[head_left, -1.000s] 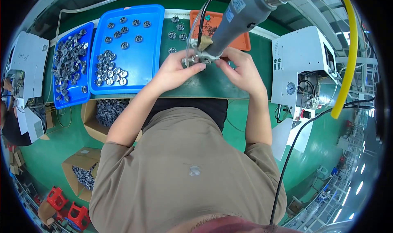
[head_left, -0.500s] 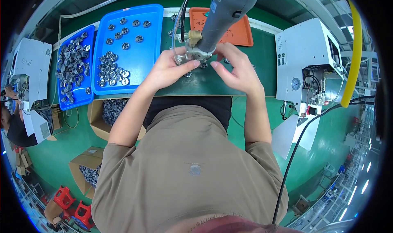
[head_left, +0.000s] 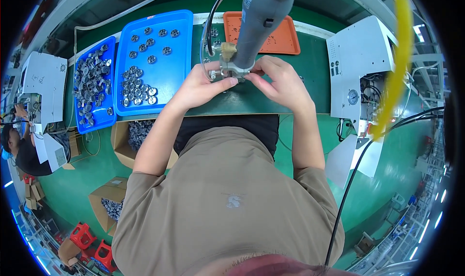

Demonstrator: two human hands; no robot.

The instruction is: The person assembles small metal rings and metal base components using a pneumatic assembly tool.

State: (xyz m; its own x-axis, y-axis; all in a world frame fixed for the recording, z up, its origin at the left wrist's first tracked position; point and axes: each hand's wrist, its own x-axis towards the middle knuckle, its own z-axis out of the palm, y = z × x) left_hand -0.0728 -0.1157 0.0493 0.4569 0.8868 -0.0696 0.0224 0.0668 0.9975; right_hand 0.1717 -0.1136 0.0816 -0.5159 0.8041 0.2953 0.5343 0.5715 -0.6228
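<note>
A grey powered screwdriver (head_left: 261,24) hangs over the green workbench, with a metal clamp (head_left: 237,68) and a small brass-coloured fitting (head_left: 227,50) at its lower end. From the left, my left hand (head_left: 201,89) curls in at the clamp, its thumb stretched along the near side. My right hand (head_left: 283,84) bends in from the other side, thumb and fingers drawn together beside the tool's tip. Both hands look closed; the tool and my own fingers hide whatever lies between them. Behind the tool a few small round metal-and-black parts (head_left: 214,32) rest on the bench.
Left of my hands, a large blue tray (head_left: 169,89) holds round parts in spaced and packed groups. A narrower blue tray (head_left: 112,65) is heaped with grey parts. An orange tray (head_left: 286,33) with tiny pieces lies behind. White machines (head_left: 358,58) flank the bench; a yellow hose (head_left: 399,58) hangs right.
My hands have closed in on the screwdriver's tip, the right thumb moving nearer to it. A small round part seen between my thumbs is now hidden. The whole view has shifted slightly.
</note>
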